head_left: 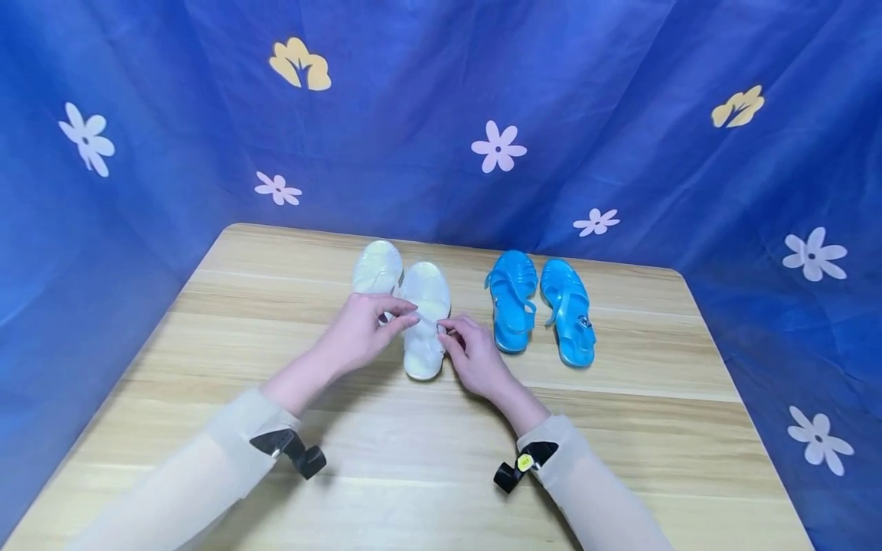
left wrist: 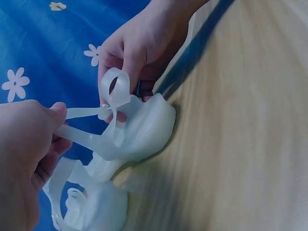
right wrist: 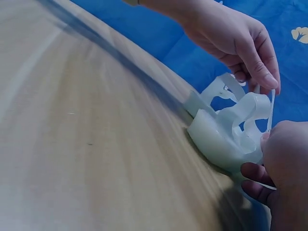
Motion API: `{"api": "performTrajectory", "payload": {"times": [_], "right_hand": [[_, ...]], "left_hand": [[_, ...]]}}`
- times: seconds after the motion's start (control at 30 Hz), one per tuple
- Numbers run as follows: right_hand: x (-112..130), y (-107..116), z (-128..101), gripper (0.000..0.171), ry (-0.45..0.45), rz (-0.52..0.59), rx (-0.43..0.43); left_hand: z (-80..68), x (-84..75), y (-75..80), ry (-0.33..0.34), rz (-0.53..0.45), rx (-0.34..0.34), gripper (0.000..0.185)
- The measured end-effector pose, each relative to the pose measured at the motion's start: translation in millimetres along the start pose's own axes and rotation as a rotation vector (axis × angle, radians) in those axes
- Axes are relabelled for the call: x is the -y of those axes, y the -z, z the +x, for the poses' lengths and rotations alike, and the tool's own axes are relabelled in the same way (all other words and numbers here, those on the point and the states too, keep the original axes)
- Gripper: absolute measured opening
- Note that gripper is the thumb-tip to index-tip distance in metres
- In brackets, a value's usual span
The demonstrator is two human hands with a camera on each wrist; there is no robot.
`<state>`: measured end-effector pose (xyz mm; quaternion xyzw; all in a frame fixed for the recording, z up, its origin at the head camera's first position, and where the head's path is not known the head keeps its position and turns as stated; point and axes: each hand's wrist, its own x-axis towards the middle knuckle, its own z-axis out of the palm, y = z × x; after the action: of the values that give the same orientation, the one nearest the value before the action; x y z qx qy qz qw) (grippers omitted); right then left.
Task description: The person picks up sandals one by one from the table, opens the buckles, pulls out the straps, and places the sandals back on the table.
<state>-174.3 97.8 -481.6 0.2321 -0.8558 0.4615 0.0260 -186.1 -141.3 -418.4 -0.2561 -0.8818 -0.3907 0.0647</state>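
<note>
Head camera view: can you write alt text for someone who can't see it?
A person's left hand and right hand handle a white sandal, its mate beside it, on a wooden table. Two blue sandals sit to the right; a blue flowered curtain hangs behind.

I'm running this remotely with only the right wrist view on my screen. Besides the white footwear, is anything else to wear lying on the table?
Observer: Yes, the head view shows two blue sandals on the table, to the right of the white sandal that the left hand and right hand hold.

Operator: Which way do those blue ones point?

Observer: Their toes point toward the blue curtain, heels toward the near side.
</note>
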Motion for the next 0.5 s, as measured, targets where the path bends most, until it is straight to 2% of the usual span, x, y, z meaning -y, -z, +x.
{"api": "performTrajectory", "payload": {"times": [0.13, 0.33, 0.5], "right_hand": [[3, -1, -10, 0.027, 0.011, 0.015, -0.001], [10, -3, -25, 0.026, 0.037, 0.034, 0.021], [14, -3, -35, 0.026, 0.041, 0.052, 0.038]], "left_hand": [[-11.9, -3.2, -3.2, 0.056, -0.024, -0.005, 0.021], [-32.3, -11.9, -5.1, 0.069, -0.049, -0.015, 0.021], [-48.2, -18.4, -9.5, 0.111, -0.092, -0.032, 0.022]]}}
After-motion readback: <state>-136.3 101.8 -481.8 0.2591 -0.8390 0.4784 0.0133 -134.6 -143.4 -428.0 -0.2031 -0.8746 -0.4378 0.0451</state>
